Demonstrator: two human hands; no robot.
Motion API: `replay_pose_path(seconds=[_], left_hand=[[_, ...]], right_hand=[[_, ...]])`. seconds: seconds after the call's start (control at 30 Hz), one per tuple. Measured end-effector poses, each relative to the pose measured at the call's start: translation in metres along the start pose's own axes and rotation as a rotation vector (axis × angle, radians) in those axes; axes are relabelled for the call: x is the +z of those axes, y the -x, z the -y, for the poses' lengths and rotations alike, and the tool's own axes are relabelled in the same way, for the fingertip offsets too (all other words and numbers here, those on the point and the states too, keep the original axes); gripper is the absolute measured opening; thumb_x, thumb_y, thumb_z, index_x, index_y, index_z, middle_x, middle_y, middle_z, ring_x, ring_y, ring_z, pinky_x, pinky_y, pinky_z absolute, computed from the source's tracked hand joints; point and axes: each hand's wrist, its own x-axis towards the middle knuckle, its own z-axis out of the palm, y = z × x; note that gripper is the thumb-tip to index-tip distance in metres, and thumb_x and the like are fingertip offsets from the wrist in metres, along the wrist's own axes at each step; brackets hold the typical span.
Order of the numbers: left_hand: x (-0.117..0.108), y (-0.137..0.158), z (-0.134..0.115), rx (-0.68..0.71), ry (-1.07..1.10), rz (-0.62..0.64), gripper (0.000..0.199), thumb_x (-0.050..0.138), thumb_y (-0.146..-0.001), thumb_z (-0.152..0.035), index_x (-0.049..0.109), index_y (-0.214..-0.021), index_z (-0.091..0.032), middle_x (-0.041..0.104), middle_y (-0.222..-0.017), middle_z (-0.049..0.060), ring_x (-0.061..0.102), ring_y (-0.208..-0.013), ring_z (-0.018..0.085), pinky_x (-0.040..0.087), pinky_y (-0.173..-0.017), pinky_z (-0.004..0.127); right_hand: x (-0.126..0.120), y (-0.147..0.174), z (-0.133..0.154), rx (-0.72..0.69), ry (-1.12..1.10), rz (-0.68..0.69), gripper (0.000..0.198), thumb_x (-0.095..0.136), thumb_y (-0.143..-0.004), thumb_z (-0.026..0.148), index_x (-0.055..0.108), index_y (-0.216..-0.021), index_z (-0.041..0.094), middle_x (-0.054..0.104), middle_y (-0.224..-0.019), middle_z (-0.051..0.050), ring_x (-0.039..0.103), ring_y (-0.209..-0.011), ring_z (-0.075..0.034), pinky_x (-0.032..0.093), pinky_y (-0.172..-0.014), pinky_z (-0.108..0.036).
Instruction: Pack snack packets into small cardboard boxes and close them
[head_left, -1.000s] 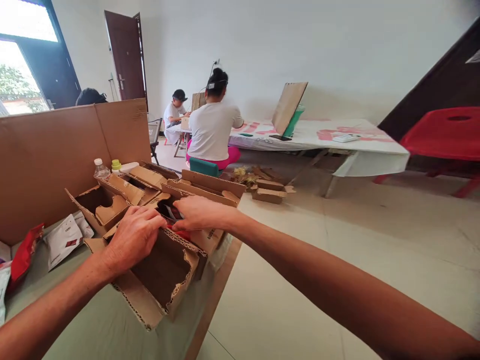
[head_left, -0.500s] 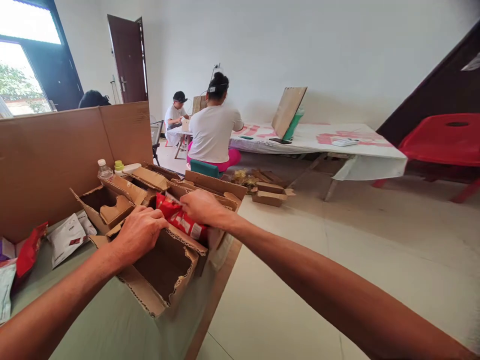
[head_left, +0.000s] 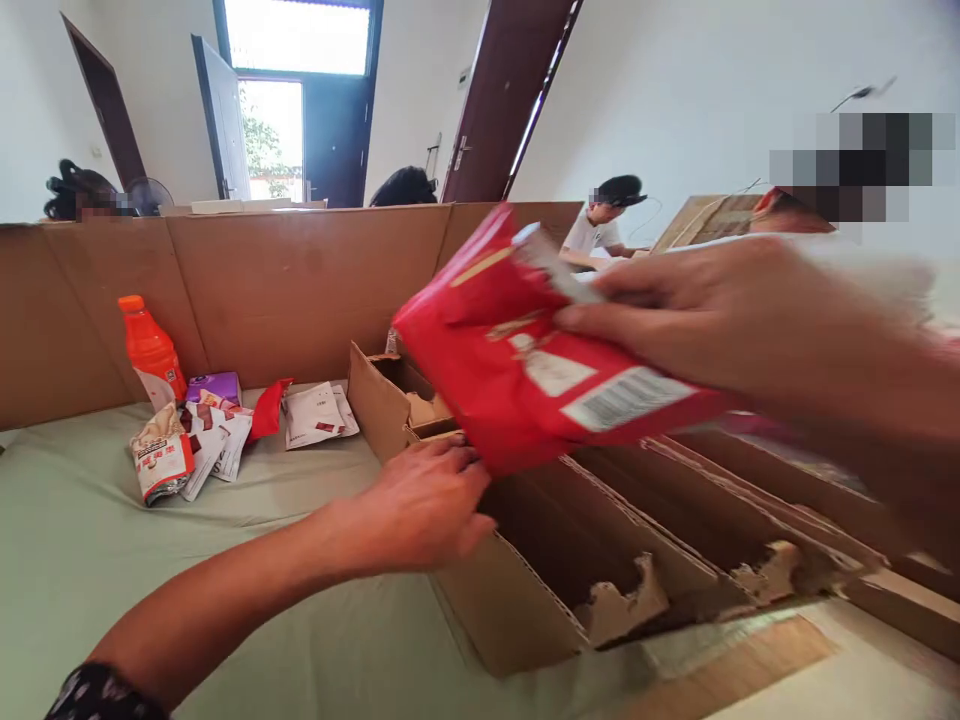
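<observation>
Clearly, the right hand (head_left: 697, 300) has the red packet (head_left: 480, 350) pinched by one edge between thumb and fingers, up over the left end of the open box (head_left: 510, 610). The left hand (head_left: 420, 505) is curled at that box's rim; its fingertips are partly hidden, so I cannot tell whether they grip it. With so one-sided a hold, the packet could swing or slip, and its low corner, close to the left fingers, could snag on the rim or knock them. The torn flap (head_left: 626, 600) might catch film too. The packet is glossy, creased plastic, soft and roughly rectangular; the box is stiff brown corrugated board with ragged edges. Matt white pouches (head_left: 313, 415) and a smooth orange bottle (head_left: 154, 350) sit on the counter's wrinkled green cloth (head_left: 315, 620).
</observation>
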Motion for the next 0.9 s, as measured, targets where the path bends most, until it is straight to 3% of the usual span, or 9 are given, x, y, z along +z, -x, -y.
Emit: replay_pose_path(seconds=[0.07, 0.2, 0.3, 0.37, 0.43, 0.5, 0.67, 0.77, 0.9], left_hand=[[0.001, 0.046, 0.012, -0.098, -0.007, -0.012, 0.023, 0.065, -0.096, -0.031, 0.07, -0.108, -0.012, 0.072, -0.12, 0.017, 0.066, -0.119, 0.029, 0.053, -0.104, 0.04], [0.008, 0.118, 0.038, -0.187, 0.002, -0.006, 0.011, 0.073, -0.089, -0.027, 0.072, -0.094, -0.017, 0.076, -0.108, 0.013, 0.073, -0.099, 0.028, 0.059, -0.089, 0.04], [0.013, 0.144, 0.055, -0.207, 0.01, -0.023, 0.007, 0.071, -0.088, -0.024, 0.073, -0.093, -0.019, 0.078, -0.102, 0.011, 0.075, -0.09, 0.028, 0.061, -0.08, 0.038], [0.016, 0.15, 0.065, -0.205, 0.027, -0.049, 0.012, 0.066, -0.091, -0.023, 0.074, -0.099, -0.019, 0.079, -0.104, 0.011, 0.076, -0.092, 0.027, 0.061, -0.079, 0.037], [0.02, 0.148, 0.074, -0.181, 0.056, -0.101, 0.02, 0.059, -0.094, -0.025, 0.075, -0.105, -0.02, 0.079, -0.107, 0.011, 0.076, -0.096, 0.027, 0.061, -0.081, 0.036], [0.022, 0.138, 0.08, -0.147, 0.094, -0.173, 0.026, 0.054, -0.097, -0.028, 0.075, -0.108, -0.019, 0.079, -0.108, 0.011, 0.076, -0.098, 0.026, 0.061, -0.082, 0.036], [0.013, 0.081, 0.085, -0.1, 0.164, -0.274, 0.028, 0.051, -0.096, -0.028, 0.076, -0.104, -0.019, 0.08, -0.104, 0.008, 0.076, -0.096, 0.025, 0.061, -0.083, 0.037], [0.002, 0.027, 0.087, -0.081, 0.137, -0.274, 0.028, 0.049, -0.096, -0.023, 0.075, -0.106, -0.019, 0.079, -0.11, 0.008, 0.074, -0.102, 0.025, 0.06, -0.087, 0.039], [0.001, -0.061, 0.091, -0.051, 0.049, -0.199, 0.027, 0.049, -0.098, -0.014, 0.073, -0.109, -0.019, 0.076, -0.116, 0.008, 0.069, -0.11, 0.024, 0.056, -0.097, 0.041]], right_hand=[[0.029, -0.025, 0.056, 0.064, 0.062, 0.141, 0.026, 0.064, -0.088, 0.019, 0.065, -0.063, 0.023, 0.068, -0.063, -0.004, 0.06, -0.06, -0.018, 0.043, -0.061, -0.033], [0.099, -0.066, 0.137, -0.001, -0.03, 0.231, 0.016, 0.062, -0.086, 0.01, 0.073, -0.074, 0.015, 0.076, -0.086, -0.009, 0.071, -0.088, -0.023, 0.051, -0.076, -0.029], [0.127, -0.088, 0.163, -0.032, -0.296, 0.257, 0.022, 0.052, -0.096, 0.013, 0.073, -0.09, 0.014, 0.078, -0.094, -0.006, 0.073, -0.08, -0.013, 0.052, -0.066, -0.02], [0.126, -0.099, 0.163, -0.054, -0.597, 0.233, 0.023, 0.047, -0.1, 0.013, 0.069, -0.091, 0.014, 0.078, -0.092, -0.004, 0.07, -0.068, -0.008, 0.05, -0.056, -0.015], [0.112, -0.102, 0.145, -0.049, -0.806, 0.165, 0.021, 0.049, -0.099, 0.011, 0.065, -0.084, 0.013, 0.076, -0.084, -0.004, 0.068, -0.06, -0.007, 0.047, -0.048, -0.014], [0.092, -0.094, 0.111, 0.01, -0.803, 0.092, 0.021, 0.051, -0.097, 0.008, 0.062, -0.08, 0.014, 0.074, -0.078, -0.003, 0.066, -0.056, -0.006, 0.045, -0.045, -0.014], [0.06, -0.042, 0.002, 0.297, -0.364, 0.168, 0.025, 0.049, -0.095, 0.005, 0.06, -0.075, 0.015, 0.075, -0.08, -0.006, 0.065, -0.058, -0.007, 0.052, -0.052, -0.016], [0.068, -0.019, -0.044, 0.33, -0.218, 0.266, 0.025, 0.051, -0.092, 0.005, 0.063, -0.072, 0.015, 0.075, -0.075, -0.007, 0.067, -0.059, -0.011, 0.054, -0.054, -0.019], [0.097, -0.018, -0.074, 0.255, -0.01, 0.371, 0.02, 0.058, -0.088, 0.01, 0.071, -0.075, 0.015, 0.076, -0.077, -0.008, 0.073, -0.074, -0.02, 0.058, -0.068, -0.027]])
